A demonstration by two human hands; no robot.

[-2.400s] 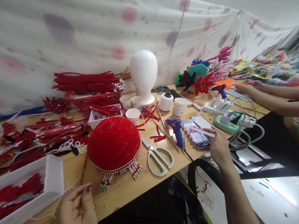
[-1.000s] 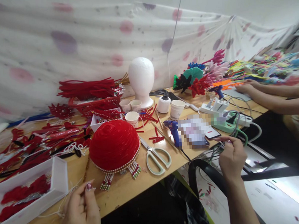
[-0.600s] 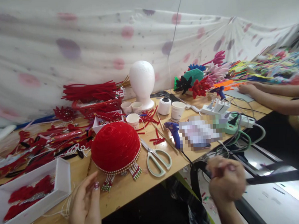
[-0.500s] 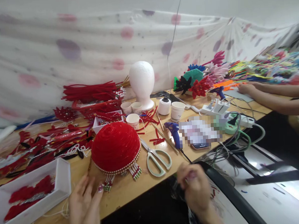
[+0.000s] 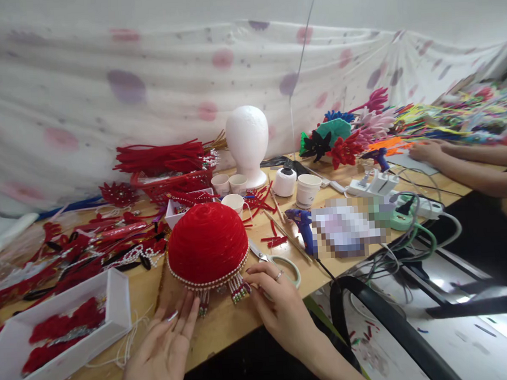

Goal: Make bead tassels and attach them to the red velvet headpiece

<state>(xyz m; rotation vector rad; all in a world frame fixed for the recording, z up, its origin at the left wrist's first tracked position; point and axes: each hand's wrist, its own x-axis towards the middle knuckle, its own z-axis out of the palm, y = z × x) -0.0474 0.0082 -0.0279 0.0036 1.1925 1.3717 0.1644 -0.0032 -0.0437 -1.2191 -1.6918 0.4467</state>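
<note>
A red dome-shaped cap with a beaded rim and short bead tassels rests on the wooden table. Palm up, my left hand lies at the near left of the cap, fingers spread and their tips by the rim. On the right, my right hand reaches to the right-hand tassels, thumb and forefinger closed at the bead ends. It partly covers the scissors, whose pale green handles show behind it.
A white box with red pieces stands at the left. Behind are paper cups, a white foam head and a red basket. A blue glue gun and cables lie right. Another person's hands work far right.
My right hand has moved left and forward from the table's front edge to the tassels. My left hand has come closer under the rim, palm turned up. The whole view has shifted slightly.
</note>
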